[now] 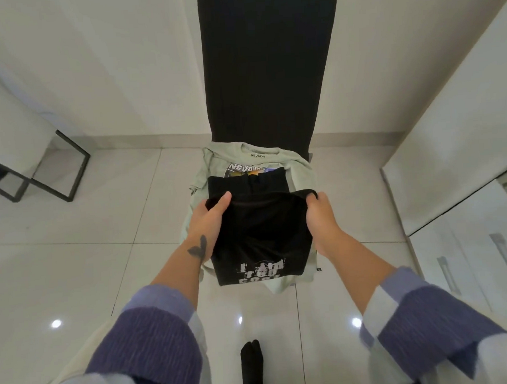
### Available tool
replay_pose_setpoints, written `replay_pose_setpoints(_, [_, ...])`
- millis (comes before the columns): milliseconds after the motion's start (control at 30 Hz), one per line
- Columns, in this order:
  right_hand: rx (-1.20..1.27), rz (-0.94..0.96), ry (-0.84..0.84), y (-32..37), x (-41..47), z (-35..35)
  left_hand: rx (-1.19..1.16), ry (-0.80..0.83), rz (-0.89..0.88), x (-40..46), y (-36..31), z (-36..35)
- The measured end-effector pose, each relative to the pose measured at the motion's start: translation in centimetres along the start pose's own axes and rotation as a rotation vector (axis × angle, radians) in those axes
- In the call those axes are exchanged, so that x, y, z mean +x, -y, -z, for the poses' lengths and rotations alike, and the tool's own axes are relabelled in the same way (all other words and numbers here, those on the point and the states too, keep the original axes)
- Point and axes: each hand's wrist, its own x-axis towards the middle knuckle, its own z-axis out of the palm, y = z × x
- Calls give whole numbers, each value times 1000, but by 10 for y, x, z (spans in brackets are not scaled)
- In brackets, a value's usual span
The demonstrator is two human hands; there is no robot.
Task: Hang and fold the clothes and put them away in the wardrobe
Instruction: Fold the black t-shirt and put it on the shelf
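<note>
Because it is knit cotton, the black T-shirt [262, 235] will likely handle as a light, limp, non-slippery load that sags wherever it is unsupported, so the best hold is at the two outer corners of a fold edge, which is where both hands have it. The left hand [211, 218] grips the left corner of the raised edge, thumb lying on top and fingers tucked beneath the cloth; the right hand [322, 214] pinches the right corner with curled fingers. Held so, the edge stretches straight between them and should fold over without bunching. The garment lies on the seat of a tall-backed black chair [268, 60], on top of a pale green T-shirt [244, 158] printed "NEVADA" that is spread flat over the seat. It is plain black, already doubled into a narrow rectangle, with white distressed lettering at the near end, only partly legible. Fragility is no concern; the main risk is that the folds slide apart when lifted.
</note>
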Motion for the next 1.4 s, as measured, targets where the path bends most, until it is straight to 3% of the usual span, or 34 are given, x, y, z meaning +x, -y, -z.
replay_pose_setpoints(233, [-164,221,-111,9,112,-59,153,-262,-268,127,-1,-14])
replay_pose_setpoints(433, [-375,270,-218,-20,220,-95,253,-343,-191,233,36,-27])
replay_pose_setpoints(667, [-885,356,-362,-75,296,-112,864,-575,-232,306,92,-33])
replay_pose_setpoints(800, [-989,435,-460,-84,306,-115,906,-706,-257,316,106,-37])
replay_pose_setpoints(933, [-1036,508,-500,-84,303,-121,895,-686,-288,314,105,-36])
replay_pose_setpoints(1000, [-1109,698,-431,-80,300,-121,869,-649,-310,313,104,-33])
replay_pose_setpoints(1067, [-1186,888,-190,-73,300,-124,903,-592,-309,313,105,-31])
replay_pose_setpoints(1133, [-1267,940,36,-68,303,-131,916,-579,-331,312,107,-31])
replay_pose_setpoints(1267, [-1390,909,110,-67,308,-140,777,-633,-503,303,108,-32])
replay_pose_setpoints(1400, [-1415,968,174,-62,305,-142,582,-550,-577,295,101,-33])
